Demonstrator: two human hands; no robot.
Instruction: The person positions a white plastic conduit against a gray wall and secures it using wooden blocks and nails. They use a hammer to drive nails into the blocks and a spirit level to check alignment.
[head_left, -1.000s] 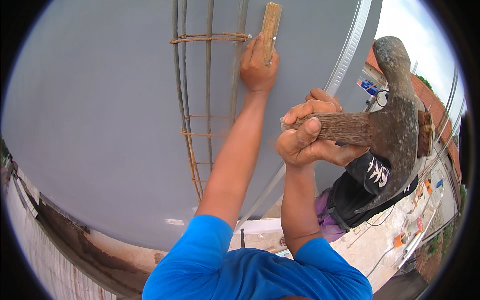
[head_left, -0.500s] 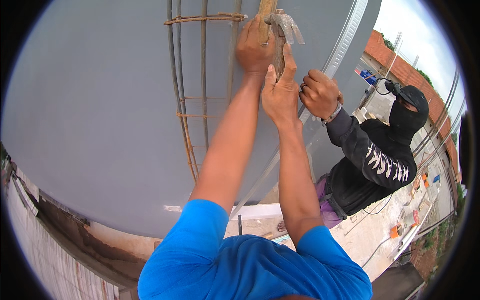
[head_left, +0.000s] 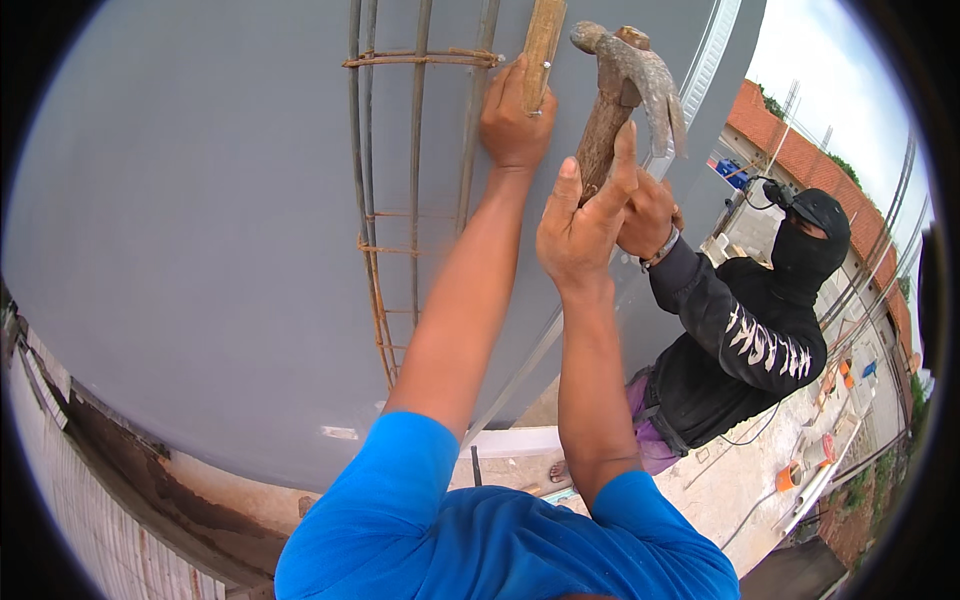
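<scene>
My left hand [head_left: 515, 118] is wrapped round the lower end of a wooden strip [head_left: 543, 50], with its fingers behind the wood against the grey wall. Small nail heads show near the strip's bottom end. My right hand [head_left: 588, 225] grips a claw hammer [head_left: 640, 75] by its worn wooden handle, with the thumb and index finger stretched along it. The rusty metal head stands up to the right of the strip, apart from it. A co-worker's closed hand [head_left: 650, 215] is just behind my right hand, beside a pale metal straightedge; what it holds is mostly hidden.
Rebar rods with rusty ties [head_left: 418, 150] run down the grey wall [head_left: 200, 250] left of my left hand. A co-worker in a black hooded top [head_left: 760, 320] stands close at the right. Orange buckets [head_left: 788, 477] sit on the ground beyond, before a tiled roof.
The hammer has swung away from the strip, to the right and nearer to me, with my right hand. My left hand stays on the strip. The view has shifted slightly.
</scene>
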